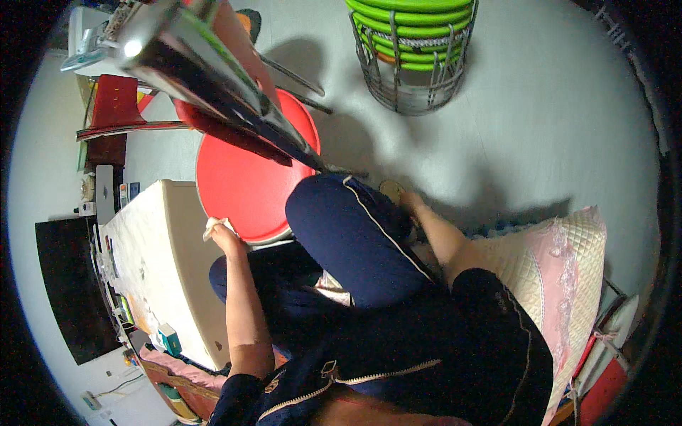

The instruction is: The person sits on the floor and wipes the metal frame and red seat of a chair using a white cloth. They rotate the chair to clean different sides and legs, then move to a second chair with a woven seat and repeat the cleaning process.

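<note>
My left hand [226, 238] grips a crumpled white cloth [212, 228] at the near left edge of a round red chair seat [240, 186]. The seat has a smooth surface and a metal rim. A thick chrome tube [224, 85] slants close before the camera and ends near my knee, with a dark red panel [229, 130] beside it. Beyond my right knee, my right hand [409, 202] reaches low, partly hidden by the trouser leg. Next to its fingers is a blurred beige thing [391, 189]; whether it is held cannot be made out.
A stack of green round stools with metal legs [418, 53] stands on the grey floor [543, 117]. At left are a white table [144, 239], a small green box [169, 340], a dark screen [77, 290] and another red chair [114, 101]. A quilted cover [578, 261] lies at right.
</note>
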Action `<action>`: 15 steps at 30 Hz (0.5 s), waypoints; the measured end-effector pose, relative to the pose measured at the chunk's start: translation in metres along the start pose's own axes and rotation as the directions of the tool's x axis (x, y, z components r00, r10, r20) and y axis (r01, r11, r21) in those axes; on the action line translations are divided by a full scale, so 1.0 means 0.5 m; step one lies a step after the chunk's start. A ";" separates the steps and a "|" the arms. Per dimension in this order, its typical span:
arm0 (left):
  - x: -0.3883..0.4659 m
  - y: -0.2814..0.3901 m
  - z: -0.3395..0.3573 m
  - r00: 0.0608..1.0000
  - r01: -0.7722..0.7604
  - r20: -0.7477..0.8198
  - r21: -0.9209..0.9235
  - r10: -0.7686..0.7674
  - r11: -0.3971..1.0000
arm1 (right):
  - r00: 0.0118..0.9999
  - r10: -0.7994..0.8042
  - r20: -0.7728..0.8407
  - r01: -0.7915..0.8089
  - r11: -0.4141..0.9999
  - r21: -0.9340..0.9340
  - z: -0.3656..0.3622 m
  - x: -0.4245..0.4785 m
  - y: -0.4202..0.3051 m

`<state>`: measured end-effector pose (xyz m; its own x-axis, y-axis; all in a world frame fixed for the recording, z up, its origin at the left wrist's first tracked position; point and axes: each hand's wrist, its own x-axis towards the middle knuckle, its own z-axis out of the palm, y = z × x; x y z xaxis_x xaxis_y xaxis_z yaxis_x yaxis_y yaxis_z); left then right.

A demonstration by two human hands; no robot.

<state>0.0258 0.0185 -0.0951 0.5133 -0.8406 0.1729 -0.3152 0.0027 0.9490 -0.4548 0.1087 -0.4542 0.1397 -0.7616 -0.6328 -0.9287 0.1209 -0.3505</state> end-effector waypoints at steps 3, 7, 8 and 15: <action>-0.005 0.033 0.066 0.970 0.242 -0.020 -0.018 -0.242 0.970 | 0.976 0.149 -0.161 -0.125 0.981 0.151 -0.008 -0.028 0.019; -0.014 0.007 0.012 0.989 0.125 -0.078 0.041 -0.122 0.991 | 0.997 -0.001 -0.079 -0.013 0.983 -0.182 -0.011 -0.054 -0.032; 0.033 0.020 0.045 0.993 0.112 -0.036 0.042 -0.110 0.993 | 0.994 -0.105 0.011 0.102 0.924 -0.369 -0.025 -0.010 0.008; -0.019 0.009 0.033 0.968 0.219 -0.152 0.118 -0.200 0.969 | 0.977 0.002 -0.212 0.031 0.988 0.151 -0.086 -0.077 -0.021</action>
<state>0.0064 0.0177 -0.0968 0.6811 -0.7320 0.0175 -0.2870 -0.2450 0.9261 -0.4653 0.1095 -0.3965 0.0616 -0.8792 -0.4724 -0.8617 0.1920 -0.4697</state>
